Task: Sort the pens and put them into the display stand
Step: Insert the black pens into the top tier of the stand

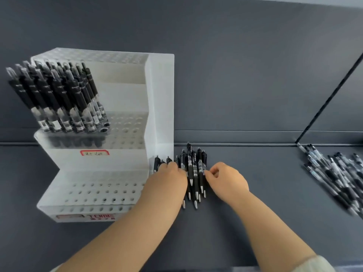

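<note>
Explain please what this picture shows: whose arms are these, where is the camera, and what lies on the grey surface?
No machine: a person's bare hands, seen by a camera worn on the head. On the grey surface stands a white display stand with holes; upright pens stand in its left part. Beside it lies a row of black pens. The left hand covers its left part, grip hidden; the right hand pinches its right edge. A loose pile of pens lies far right.

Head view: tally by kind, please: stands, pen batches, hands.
display stand: 1
pen batches: 3 (batch in stand, row at the hands, pile at right)
hands: 2 (left hand, right hand)
Total: 6
</note>
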### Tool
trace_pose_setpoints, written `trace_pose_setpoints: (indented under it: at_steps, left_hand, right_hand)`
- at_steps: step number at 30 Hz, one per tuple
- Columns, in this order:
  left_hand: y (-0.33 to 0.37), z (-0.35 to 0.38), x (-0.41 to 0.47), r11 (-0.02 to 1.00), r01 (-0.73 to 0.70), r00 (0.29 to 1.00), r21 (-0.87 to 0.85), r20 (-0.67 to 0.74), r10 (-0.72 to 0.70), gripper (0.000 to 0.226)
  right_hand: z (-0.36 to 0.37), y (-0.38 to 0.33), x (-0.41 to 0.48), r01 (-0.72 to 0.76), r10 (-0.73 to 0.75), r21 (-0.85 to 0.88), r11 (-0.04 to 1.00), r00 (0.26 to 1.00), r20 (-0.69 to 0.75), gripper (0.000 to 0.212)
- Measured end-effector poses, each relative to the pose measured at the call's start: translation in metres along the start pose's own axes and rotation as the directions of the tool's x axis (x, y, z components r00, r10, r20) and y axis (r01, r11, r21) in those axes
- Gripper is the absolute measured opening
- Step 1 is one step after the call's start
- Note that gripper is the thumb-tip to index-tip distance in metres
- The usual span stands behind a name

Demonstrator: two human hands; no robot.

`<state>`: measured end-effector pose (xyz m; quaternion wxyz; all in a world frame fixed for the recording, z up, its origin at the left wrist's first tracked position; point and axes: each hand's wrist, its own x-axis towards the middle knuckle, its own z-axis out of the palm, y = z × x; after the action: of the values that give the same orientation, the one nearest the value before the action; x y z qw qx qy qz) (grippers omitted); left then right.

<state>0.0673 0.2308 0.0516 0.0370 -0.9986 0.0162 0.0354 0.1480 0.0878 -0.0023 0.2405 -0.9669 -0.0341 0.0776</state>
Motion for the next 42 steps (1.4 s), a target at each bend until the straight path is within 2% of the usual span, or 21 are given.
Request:
trace_pose_setpoints:
  at_steps: [2, 7, 11, 16, 20, 23, 27, 29, 30, 32, 34, 38, 42]
  left_hand:
    - [0.005, 0.001, 0.006, 0.995, 0.068, 0.997, 0.066, 0.024, -0.07, 0.041]
    - [0.019, 0.002, 0.013, 0.977, 0.153, 0.975, 0.145, 0.142, -0.174, 0.042]
    - [0.029, 0.007, 0.021, 0.959, 0.263, 0.934, 0.106, 0.219, -0.281, 0.035]
    - [0.035, 0.017, 0.018, 0.94, 0.34, 0.932, -0.013, 0.138, -0.335, 0.038]
    - [0.033, 0.018, 0.023, 0.894, 0.435, 0.893, -0.113, 0.184, -0.411, 0.03]
    - [0.031, 0.013, 0.027, 0.893, 0.441, 0.888, -0.094, 0.191, -0.418, 0.019]
    - [0.025, 0.01, 0.025, 0.88, 0.466, 0.875, -0.091, 0.194, -0.444, 0.017]
    - [0.022, 0.016, 0.021, 0.862, 0.487, 0.873, -0.14, 0.112, -0.475, 0.011]
    - [0.021, 0.019, 0.019, 0.854, 0.485, 0.872, -0.188, 0.036, -0.488, 0.008]
    - [0.021, 0.022, 0.016, 0.841, 0.44, 0.866, -0.316, -0.099, -0.49, 0.017]
    - [0.024, 0.017, 0.012, 0.812, 0.353, 0.864, -0.465, -0.171, -0.474, 0.017]
    - [0.023, 0.004, 0.005, 0.697, 0.22, 0.844, -0.682, -0.226, -0.487, 0.012]
    - [0.015, -0.011, -0.007, 0.634, 0.083, 0.821, -0.769, -0.308, -0.481, 0.014]
  right_hand:
    - [0.003, -0.001, 0.0, 0.052, -0.052, -0.086, 0.995, 0.999, 0.003, 0.023]
    - [0.0, 0.001, 0.005, 0.103, -0.093, -0.113, 0.988, 0.991, 0.096, 0.025]
    - [-0.006, 0.003, 0.008, 0.142, -0.121, -0.12, 0.983, 0.978, 0.171, 0.025]
    - [-0.014, 0.004, 0.006, 0.182, -0.149, -0.127, 0.975, 0.961, 0.232, 0.026]
    - [-0.016, 0.003, 0.009, 0.192, -0.146, -0.145, 0.971, 0.949, 0.278, 0.029]
    - [-0.016, 0.0, 0.01, 0.195, -0.15, -0.14, 0.971, 0.948, 0.281, 0.027]
    - [-0.019, 0.003, 0.01, 0.174, -0.141, -0.102, 0.979, 0.952, 0.271, 0.031]
    - [-0.021, 0.006, 0.01, 0.162, -0.137, -0.074, 0.984, 0.953, 0.271, 0.036]
    - [-0.023, 0.007, 0.01, 0.154, -0.133, -0.055, 0.987, 0.953, 0.272, 0.038]
    - [-0.025, 0.009, 0.009, 0.133, -0.13, 0.008, 0.991, 0.951, 0.281, 0.039]
    - [-0.028, 0.01, 0.007, 0.115, -0.14, 0.104, 0.988, 0.949, 0.283, 0.034]
    - [-0.042, 0.005, 0.0, 0.128, -0.189, 0.26, 0.957, 0.957, 0.221, 0.024]
    - [-0.055, -0.013, -0.008, 0.139, -0.221, 0.437, 0.889, 0.965, 0.143, 0.024]
